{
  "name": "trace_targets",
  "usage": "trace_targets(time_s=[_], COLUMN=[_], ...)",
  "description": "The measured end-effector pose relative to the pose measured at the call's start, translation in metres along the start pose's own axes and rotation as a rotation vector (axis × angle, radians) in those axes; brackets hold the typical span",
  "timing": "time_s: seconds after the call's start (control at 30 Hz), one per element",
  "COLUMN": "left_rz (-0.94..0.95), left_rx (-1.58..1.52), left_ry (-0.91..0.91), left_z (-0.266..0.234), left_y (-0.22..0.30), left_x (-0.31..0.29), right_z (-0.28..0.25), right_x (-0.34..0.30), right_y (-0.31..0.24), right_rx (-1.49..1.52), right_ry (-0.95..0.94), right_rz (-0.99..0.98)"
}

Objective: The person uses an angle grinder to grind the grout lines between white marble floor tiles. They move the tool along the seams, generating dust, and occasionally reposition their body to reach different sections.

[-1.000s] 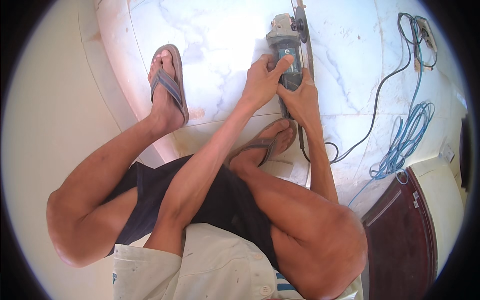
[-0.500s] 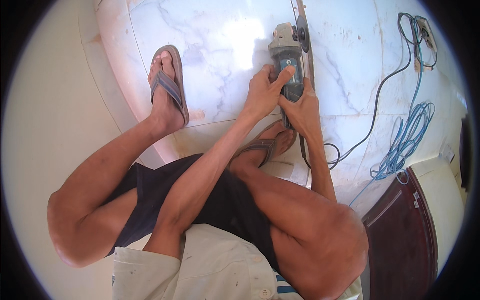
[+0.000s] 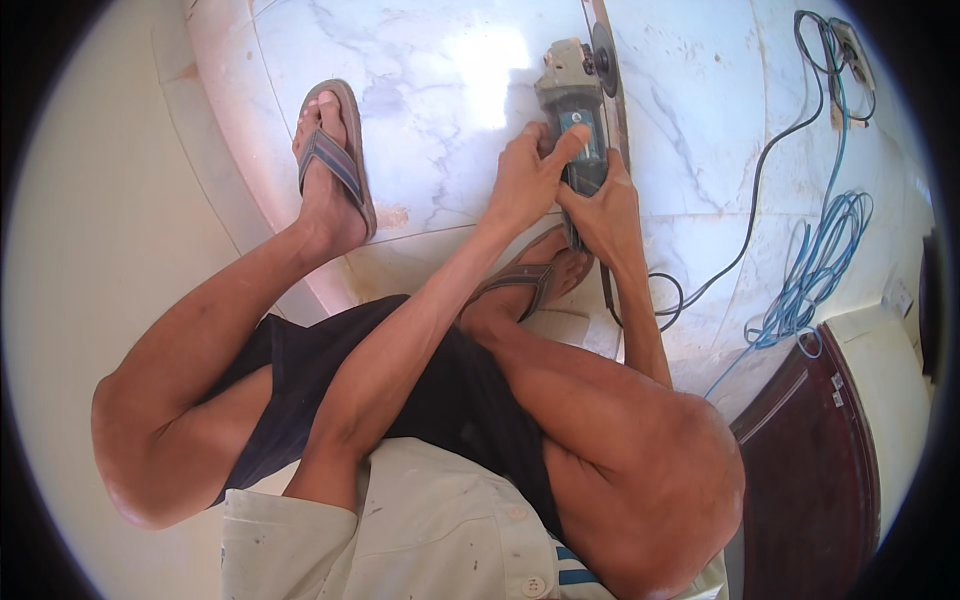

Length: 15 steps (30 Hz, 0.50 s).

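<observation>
Both of my hands are closed around an angle grinder with a grey gear head and a dark body bearing a teal label. My left hand grips its left side, thumb lying across the label. Lower down, my right hand wraps the rear of the body from the right. A thin dark disc stands upright on the right of the grinder's head. It is over or beside a narrow brown strip running along the marble-patterned tiles. Whether the disc touches the strip, I cannot tell.
A black power cord loops from the grinder's rear to an extension socket at the upper right. A tangled blue cable lies at right, near a dark red panel. My sandalled feet flank the work.
The whole view has shifted slightly, so most things sit a little higher in it. My hands keep the same hold on the grinder.
</observation>
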<state>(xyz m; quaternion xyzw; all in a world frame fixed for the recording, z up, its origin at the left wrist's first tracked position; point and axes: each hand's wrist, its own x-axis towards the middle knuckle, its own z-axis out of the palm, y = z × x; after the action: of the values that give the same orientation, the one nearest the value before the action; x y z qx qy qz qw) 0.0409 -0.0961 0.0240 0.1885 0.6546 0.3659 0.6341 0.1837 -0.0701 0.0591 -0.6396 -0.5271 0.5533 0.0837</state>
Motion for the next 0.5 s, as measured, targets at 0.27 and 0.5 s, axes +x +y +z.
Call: trace_targets(time_s=[0.27,0.5], left_rz=[0.044,-0.037], left_rx=[-0.072,-0.065], left_ry=[0.029,0.017], left_z=[0.004,0.008], left_y=[-0.001,0.001], left_x=[0.006,-0.011], right_z=[0.000,-0.003], right_x=[0.009,-0.006], right_y=[0.003,0.003], right_rx=[-0.026,-0.009], right_ry=[-0.013,-0.019], right_rz=[-0.018,0.018])
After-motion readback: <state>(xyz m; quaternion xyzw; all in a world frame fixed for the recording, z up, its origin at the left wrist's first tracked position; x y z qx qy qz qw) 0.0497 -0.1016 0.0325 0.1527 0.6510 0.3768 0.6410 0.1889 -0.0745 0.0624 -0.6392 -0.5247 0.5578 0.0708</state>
